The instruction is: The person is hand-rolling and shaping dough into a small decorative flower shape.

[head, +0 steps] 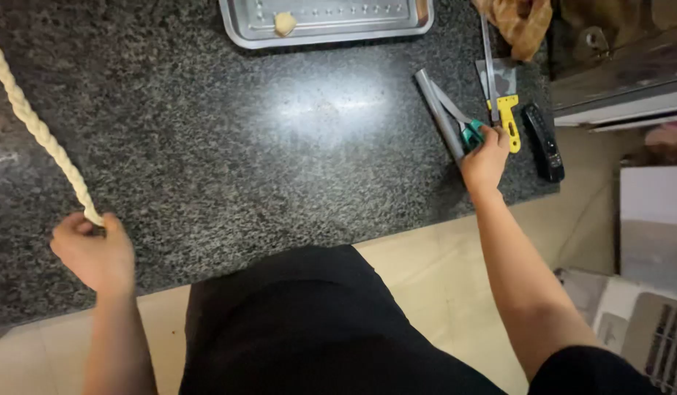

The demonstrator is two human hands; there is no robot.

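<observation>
The left hand (93, 252) has its grip clenched on the near end of a twisted dough rope (35, 124), which runs up and away off the far left. The right hand (486, 157) grasps green-handled tongs (449, 113) on the worktop (243, 146), beside a yellow scraper (505, 110). A tray (324, 22) lies far.

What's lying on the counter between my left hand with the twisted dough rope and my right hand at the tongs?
Nothing: the head view shows only bare speckled counter between left hand and right hand.
</observation>
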